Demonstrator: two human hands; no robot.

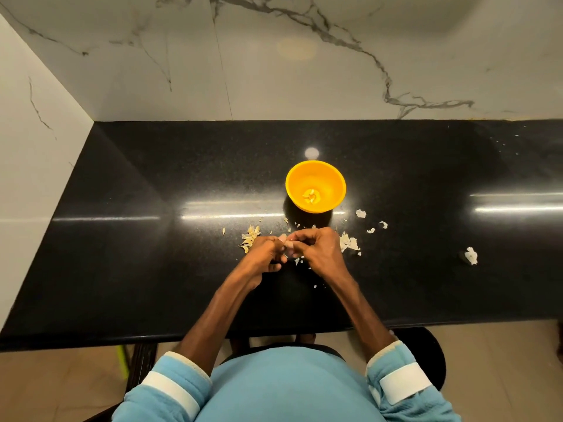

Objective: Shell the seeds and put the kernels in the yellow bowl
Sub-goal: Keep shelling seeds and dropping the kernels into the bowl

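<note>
Lit warmly from overhead; streaks of glare and one round lamp reflection on the glossy black countertop (137,193). Short shadow at the near-left foot of the yellow bowl (330,181). Sharp centrally; wide-angle bending toward the borders.

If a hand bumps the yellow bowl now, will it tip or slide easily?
Probably slides: the yellow bowl looks like thin plastic, holds only a few kernels, and stands on a glossy black counter. It may also tip, since its base looks narrower than its rim.
</note>
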